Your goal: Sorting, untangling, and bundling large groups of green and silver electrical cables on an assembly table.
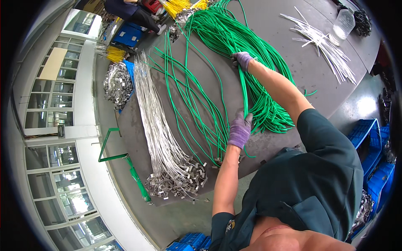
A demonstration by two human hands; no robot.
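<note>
A large bundle of long green cables [213, 29] stretches over the grey table [197, 62] in front of me. My right hand [243, 61], in a purple knit glove, is closed around a few of these cables partway along the bundle. Closer to my body, my left hand [240, 129], gloved alike, grips the same thin group of green cables [244, 94], which runs fairly straight between both hands. Left of that group, loose green cables [197, 104] lie spread apart. Beyond them lies a bundle of silvery cables [153, 117], its near ends carrying many small metallic connectors [180, 180].
White strips [322, 46] lie scattered at the far right by a clear plastic bottle [344, 23] and a black coil [362, 23]. Blue crates [364, 134] stand on the floor at right. A green metal frame [109, 146] juts from the left table edge. Another person [134, 14] stands far left.
</note>
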